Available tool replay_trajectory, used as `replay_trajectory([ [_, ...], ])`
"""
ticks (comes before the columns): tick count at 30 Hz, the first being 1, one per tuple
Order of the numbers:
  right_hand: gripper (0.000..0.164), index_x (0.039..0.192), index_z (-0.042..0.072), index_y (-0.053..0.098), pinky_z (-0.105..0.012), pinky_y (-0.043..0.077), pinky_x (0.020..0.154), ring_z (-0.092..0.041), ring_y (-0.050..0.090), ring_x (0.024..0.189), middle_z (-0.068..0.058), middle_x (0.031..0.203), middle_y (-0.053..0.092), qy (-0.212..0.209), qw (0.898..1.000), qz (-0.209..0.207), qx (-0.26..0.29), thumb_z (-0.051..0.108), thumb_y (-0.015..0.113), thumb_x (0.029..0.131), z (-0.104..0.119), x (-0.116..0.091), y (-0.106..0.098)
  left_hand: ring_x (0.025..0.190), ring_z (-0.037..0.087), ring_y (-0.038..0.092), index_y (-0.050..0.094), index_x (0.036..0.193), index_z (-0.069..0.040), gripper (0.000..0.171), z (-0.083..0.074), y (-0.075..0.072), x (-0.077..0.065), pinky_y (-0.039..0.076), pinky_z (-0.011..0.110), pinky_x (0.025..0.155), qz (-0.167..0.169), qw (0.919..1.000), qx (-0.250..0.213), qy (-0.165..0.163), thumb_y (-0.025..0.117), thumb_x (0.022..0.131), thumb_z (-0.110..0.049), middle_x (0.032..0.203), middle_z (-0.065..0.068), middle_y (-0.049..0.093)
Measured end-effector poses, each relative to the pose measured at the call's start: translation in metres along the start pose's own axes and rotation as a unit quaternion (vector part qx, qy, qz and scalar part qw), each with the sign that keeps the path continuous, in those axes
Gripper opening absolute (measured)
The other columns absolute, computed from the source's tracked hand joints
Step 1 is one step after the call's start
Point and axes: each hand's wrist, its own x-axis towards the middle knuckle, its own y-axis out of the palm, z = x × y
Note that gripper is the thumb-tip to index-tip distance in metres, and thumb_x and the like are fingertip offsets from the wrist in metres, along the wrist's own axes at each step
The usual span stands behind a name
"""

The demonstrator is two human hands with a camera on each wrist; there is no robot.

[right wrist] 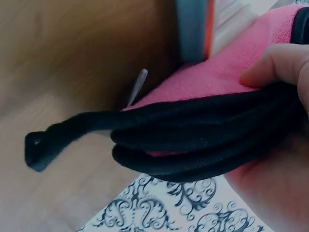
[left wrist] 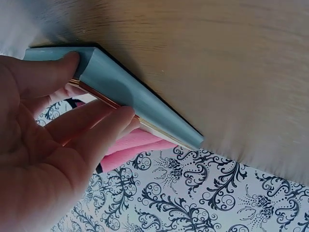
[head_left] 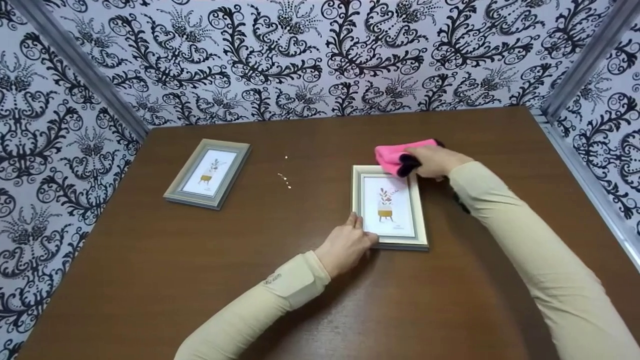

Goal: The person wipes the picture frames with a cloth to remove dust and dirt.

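Observation:
A pale picture frame (head_left: pixel 422 215) with a drawing of a plant in a yellow pot lies face up on the brown table. At its near left corner is my left hand (head_left: pixel 346 246), thumb on the near side and fingers along the left side. The left wrist view shows that hand (left wrist: pixel 53 140) holding the frame's grey-blue edge (left wrist: pixel 125 87). My right hand (head_left: pixel 434 160) grips a folded pink cloth (head_left: pixel 392 156) with black edging, which overlaps the frame's far right corner. In the right wrist view, the black edging (right wrist: pixel 193 130) hangs in several folds below the thumb.
A second similar frame (head_left: pixel 234 172) lies at an angle on the left of the table (head_left: pixel 240 280). Small bright spots (head_left: pixel 285 178) show on the wood between the two frames. Black-and-white patterned walls (head_left: pixel 280 60) with metal corner posts (head_left: pixel 585 55) stand behind and beside the table.

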Motion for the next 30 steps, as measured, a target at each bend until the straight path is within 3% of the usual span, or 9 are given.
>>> replay_trajectory([
  [2,0.036,0.126,0.002,0.048,-0.032,0.047,0.041,-0.022,0.054,0.046,-0.025,0.101,0.059,0.019,1.000,0.008,0.016,0.013,0.060,0.094,-0.002,-0.002,-0.003,0.104,0.037,0.063,0.066,0.092,-0.016,0.013,0.000,0.000,0.001,0.058,0.036,0.069,0.001,1.0000,0.005,-0.001,0.072,0.084,-0.023,0.108,0.028,0.065],
  [6,0.028,0.113,0.003,0.052,-0.036,0.049,0.042,-0.030,0.057,0.051,-0.022,0.101,0.059,0.016,1.000,0.003,0.007,0.020,0.063,0.093,0.002,0.003,-0.005,0.105,0.037,0.062,0.066,0.093,-0.016,0.013,0.000,-0.001,0.002,0.058,0.035,0.067,0.003,1.0000,0.003,-0.007,0.072,0.083,-0.023,0.108,0.028,0.065],
  [10,0.032,0.108,0.000,0.055,-0.045,0.054,0.069,-0.035,0.063,0.081,-0.021,0.106,0.061,-0.015,1.000,0.001,-0.020,0.027,0.064,0.093,0.016,0.019,0.000,0.107,0.037,0.061,0.067,0.092,-0.017,0.013,0.001,-0.002,0.002,0.058,0.035,0.063,0.011,0.9997,-0.014,-0.014,0.073,0.083,-0.023,0.109,0.028,0.064],
  [13,0.040,0.116,-0.003,0.055,-0.050,0.045,0.094,-0.039,0.058,0.105,-0.024,0.112,0.061,-0.036,0.998,0.010,-0.041,0.030,0.061,0.095,0.030,0.030,0.005,0.108,0.038,0.060,0.067,0.092,-0.017,0.013,0.002,-0.002,0.002,0.058,0.034,0.062,0.017,0.9994,-0.023,-0.017,0.074,0.083,-0.022,0.111,0.028,0.063],
  [15,0.042,0.120,-0.003,0.054,-0.052,0.038,0.102,-0.042,0.054,0.113,-0.025,0.117,0.059,-0.040,0.998,0.015,-0.046,0.032,0.059,0.096,0.040,0.036,0.008,0.108,0.036,0.060,0.068,0.092,-0.018,0.013,0.002,-0.002,0.001,0.058,0.033,0.060,0.014,0.9995,-0.024,-0.017,0.074,0.082,-0.022,0.110,0.026,0.064],
  [19,0.040,0.127,0.001,0.052,-0.052,0.033,0.105,-0.041,0.050,0.120,-0.024,0.126,0.055,-0.057,0.997,0.011,-0.046,0.027,0.055,0.098,0.058,0.044,0.016,0.103,0.032,0.060,0.069,0.090,-0.020,0.013,0.002,0.001,0.000,0.056,0.030,0.055,-0.010,0.9996,-0.022,-0.015,0.077,0.080,-0.023,0.102,0.020,0.065],
  [22,0.042,0.136,0.003,0.048,-0.050,0.031,0.108,-0.039,0.045,0.125,-0.023,0.134,0.051,-0.084,0.995,0.006,-0.048,0.014,0.054,0.096,0.064,0.047,0.023,0.101,0.029,0.059,0.069,0.089,-0.020,0.014,0.001,0.002,0.000,0.056,0.028,0.053,-0.020,0.9996,-0.020,-0.010,0.077,0.079,-0.025,0.099,0.019,0.064],
  [26,0.049,0.140,0.003,0.045,-0.048,0.028,0.110,-0.038,0.041,0.130,-0.022,0.138,0.048,-0.111,0.992,-0.006,-0.052,0.002,0.053,0.092,0.065,0.049,0.027,0.101,0.030,0.060,0.070,0.090,-0.021,0.015,0.000,0.001,0.000,0.056,0.029,0.055,-0.015,0.9997,-0.014,-0.009,0.077,0.079,-0.026,0.100,0.019,0.065],
  [30,0.044,0.137,0.001,0.049,-0.048,0.030,0.109,-0.039,0.044,0.128,-0.022,0.134,0.052,-0.118,0.992,-0.014,-0.036,0.005,0.054,0.094,0.058,0.047,0.024,0.102,0.033,0.061,0.069,0.089,-0.020,0.015,0.000,0.000,0.002,0.057,0.031,0.059,-0.007,0.9998,-0.013,-0.015,0.077,0.079,-0.027,0.100,0.021,0.066],
])
